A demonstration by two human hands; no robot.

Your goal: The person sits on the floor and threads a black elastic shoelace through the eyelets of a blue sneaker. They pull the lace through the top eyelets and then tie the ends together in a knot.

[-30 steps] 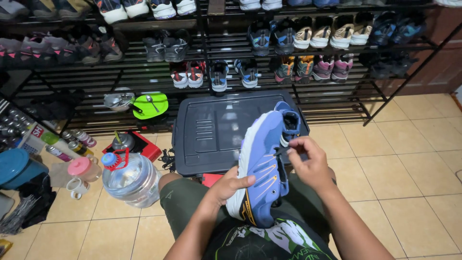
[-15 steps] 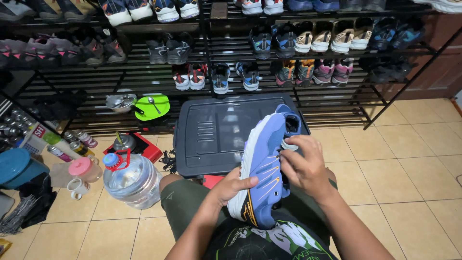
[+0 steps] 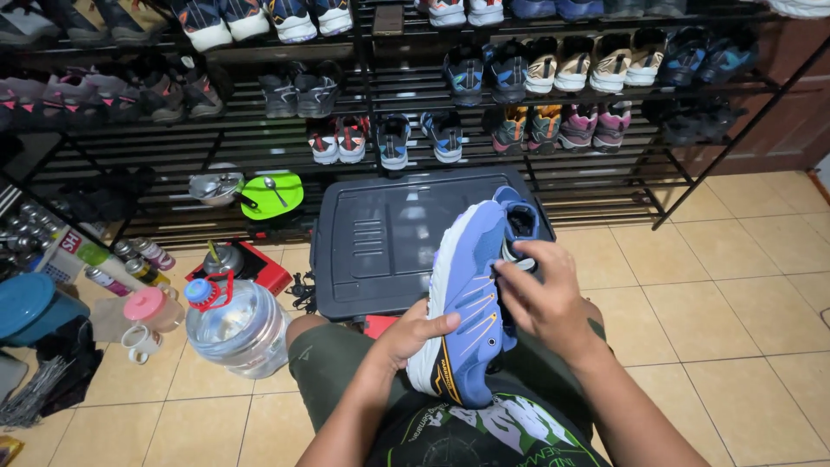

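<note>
Person sits on tiled floor (image 3: 709,303), head view looks down at lap. Blue shoe (image 3: 467,303) with white sole is held over the lap, toe end toward the body, heel end up and away, lying on its side with the sole facing left. Left hand (image 3: 415,333) grips the sole edge near the toe end, thumb on the blue upper, fingers wrapped under. Right hand (image 3: 540,294) is on the upper side of the shoe near the lace area, fingers curled onto it; whether they pinch a lace or just press the upper, cannot tell. Both hands touch the shoe, neither is free.

Just behind the shoe, a dark plastic bin lid (image 3: 389,238) lies flat on the floor, the shoe's heel overlapping its right part in view. Left of the knee stands a clear water jug (image 3: 233,324) with blue cap and red handle. Beside it a pink cup (image 3: 151,304) and a white mug (image 3: 138,343). A red tray (image 3: 259,268) lies beyond the jug. Green plate (image 3: 271,195) with a spoon sits on the low shelf. Black shoe rack (image 3: 372,95) fills the back, rows of paired shoes on it. Blue container (image 3: 30,307) at far left.
</note>
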